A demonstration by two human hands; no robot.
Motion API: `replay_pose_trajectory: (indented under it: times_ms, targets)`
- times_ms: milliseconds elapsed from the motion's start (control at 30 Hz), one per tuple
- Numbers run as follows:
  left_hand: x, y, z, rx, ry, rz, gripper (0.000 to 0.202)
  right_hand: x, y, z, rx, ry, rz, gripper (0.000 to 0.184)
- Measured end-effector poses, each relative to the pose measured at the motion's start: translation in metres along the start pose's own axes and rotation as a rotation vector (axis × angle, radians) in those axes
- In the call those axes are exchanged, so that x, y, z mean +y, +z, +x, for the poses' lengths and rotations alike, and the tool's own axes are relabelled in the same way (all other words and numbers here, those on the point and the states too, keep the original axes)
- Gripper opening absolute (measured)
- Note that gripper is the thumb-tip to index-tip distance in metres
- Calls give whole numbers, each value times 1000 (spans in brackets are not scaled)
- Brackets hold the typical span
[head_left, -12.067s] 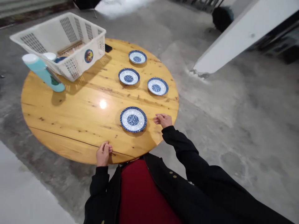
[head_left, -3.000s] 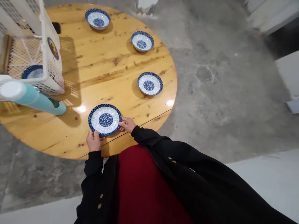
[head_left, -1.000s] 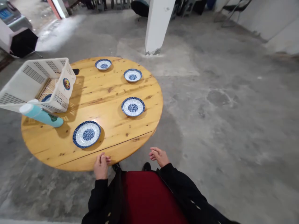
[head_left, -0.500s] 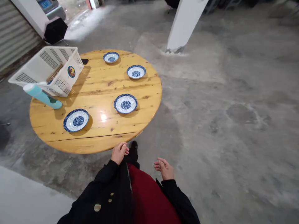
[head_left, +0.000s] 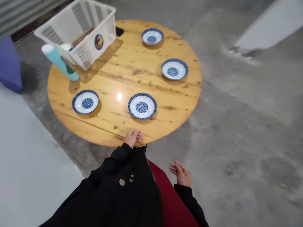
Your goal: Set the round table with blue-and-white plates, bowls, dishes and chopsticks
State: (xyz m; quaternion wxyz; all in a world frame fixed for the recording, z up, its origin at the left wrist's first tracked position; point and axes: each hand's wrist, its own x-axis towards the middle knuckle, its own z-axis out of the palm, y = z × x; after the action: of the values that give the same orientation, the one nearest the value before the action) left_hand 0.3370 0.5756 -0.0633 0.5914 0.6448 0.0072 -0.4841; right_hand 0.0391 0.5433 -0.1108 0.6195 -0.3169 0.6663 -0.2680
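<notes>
My left hand (head_left: 133, 137) hovers at the near edge of the round wooden table (head_left: 113, 126), its fingers loosely bent with nothing in them. Closest to it is a blue-and-white plate (head_left: 142, 106) lying on the tabletop. My right hand (head_left: 181, 174) hangs over the floor beside my red clothing, fingers apart and holding nothing. Similar patterned plates rest elsewhere on the table: one to the left (head_left: 85, 102), one to the right (head_left: 175, 69) and one at the far side (head_left: 152, 37).
A white plastic basket (head_left: 104, 41) stands at the table's back left, with a turquoise bottle (head_left: 60, 63) leaning in view before it. Behind the basket lies a dark flat object (head_left: 119, 31). A white pillar (head_left: 267, 28) rises from the concrete floor at upper right.
My view has turned left and come closer to the table. My left hand now overlaps the table's edge, near the front plate. Both hands still hold nothing.
</notes>
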Motion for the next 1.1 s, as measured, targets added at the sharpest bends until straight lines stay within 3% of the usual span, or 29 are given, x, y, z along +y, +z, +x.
replay_pose_trajectory:
  times_ms: [267,500,667,900,1000,1100]
  targets:
    - [7,38,22,174,-28,-150,43,-62,-14,67,-90,1,-161,48]
    - [22,57,30,307,-2,-170,51,-106,2,104,-180,48,-236,51]
    - [19,83,51,462,81,-206,50,-153,10,158,-271,-1,-260,51]
    - [21,132,67,801,140,-300,41,-233,-24,262,-360,-95,-304,50]
    - [25,144,68,903,154,-325,35,-263,-40,300,-373,-130,-311,49]
    - [29,148,67,963,157,-334,32,-288,-42,325,-408,-153,-320,49]
